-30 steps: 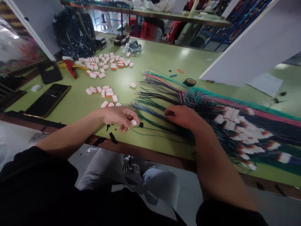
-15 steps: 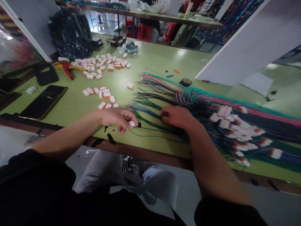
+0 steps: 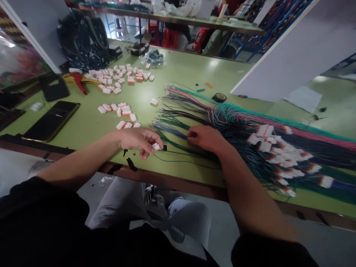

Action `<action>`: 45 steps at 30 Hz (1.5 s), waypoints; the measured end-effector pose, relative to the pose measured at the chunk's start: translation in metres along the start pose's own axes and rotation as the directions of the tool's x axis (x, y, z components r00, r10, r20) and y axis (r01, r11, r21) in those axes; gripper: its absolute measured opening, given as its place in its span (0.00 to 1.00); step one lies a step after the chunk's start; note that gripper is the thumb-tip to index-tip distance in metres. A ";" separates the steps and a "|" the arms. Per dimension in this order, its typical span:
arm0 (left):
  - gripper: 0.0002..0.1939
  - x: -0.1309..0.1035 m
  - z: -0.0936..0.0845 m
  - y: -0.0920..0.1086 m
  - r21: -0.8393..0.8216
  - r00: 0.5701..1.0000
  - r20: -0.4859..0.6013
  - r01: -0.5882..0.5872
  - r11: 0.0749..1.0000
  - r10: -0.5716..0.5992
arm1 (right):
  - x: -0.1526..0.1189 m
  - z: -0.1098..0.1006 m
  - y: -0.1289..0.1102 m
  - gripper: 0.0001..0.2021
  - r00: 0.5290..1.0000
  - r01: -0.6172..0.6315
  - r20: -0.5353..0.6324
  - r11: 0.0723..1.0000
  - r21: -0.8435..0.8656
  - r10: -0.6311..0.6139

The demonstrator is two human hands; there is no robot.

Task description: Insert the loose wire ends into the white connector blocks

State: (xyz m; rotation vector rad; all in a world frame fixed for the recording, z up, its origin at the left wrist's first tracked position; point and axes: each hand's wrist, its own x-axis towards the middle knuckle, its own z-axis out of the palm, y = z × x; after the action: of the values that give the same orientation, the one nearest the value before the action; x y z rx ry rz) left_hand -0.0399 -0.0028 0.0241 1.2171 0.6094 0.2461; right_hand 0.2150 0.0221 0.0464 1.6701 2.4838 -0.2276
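My left hand (image 3: 139, 141) pinches a small white connector housing (image 3: 156, 147) between thumb and fingers, just above the table's near edge. To its right, my right hand (image 3: 205, 137) is closed over the blue wires (image 3: 174, 129), its fingertips gripping part of that bundle. Exactly how many wires are between the fingers is hidden. The loose ends, with metal terminals, point left towards my left hand. Green wires (image 3: 178, 145) run beneath and beside the right hand. One lone connector housing (image 3: 154, 101) lies beyond the left hand.
Piles of white-and-orange connector housings (image 3: 122, 109) lie at left, beside a phone (image 3: 52, 120) and a red-and-yellow tool (image 3: 79, 81). Wires with fitted connectors (image 3: 283, 155) cover the right side. Black tape (image 3: 219, 97) sits near a white partition (image 3: 286, 52). People sit at a table behind.
My right hand has shifted slightly left along the blue wires. The left hand keeps its place with the connector housing.
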 end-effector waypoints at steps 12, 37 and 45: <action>0.29 0.001 0.012 0.001 -0.046 0.999 0.006 -0.032 0.998 0.032 | -0.006 -0.006 -0.005 0.06 0.960 0.232 0.099 0.944 0.234 -0.261; 0.28 0.011 0.010 -0.012 -0.119 0.998 -0.001 0.061 0.991 -0.062 | 0.002 0.001 0.006 0.04 0.987 0.095 -0.156 0.941 0.324 -0.046; 0.16 0.015 0.013 -0.007 -0.191 0.988 -0.114 -0.121 0.974 0.101 | -0.020 0.007 -0.035 0.09 0.894 0.424 -0.421 0.594 0.683 -0.154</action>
State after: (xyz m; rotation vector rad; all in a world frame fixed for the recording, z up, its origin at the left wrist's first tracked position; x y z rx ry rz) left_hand -0.0215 -0.0079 0.0155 1.0516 0.5923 0.4564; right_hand 0.1897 -0.0101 0.0454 1.5686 3.1770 -1.3358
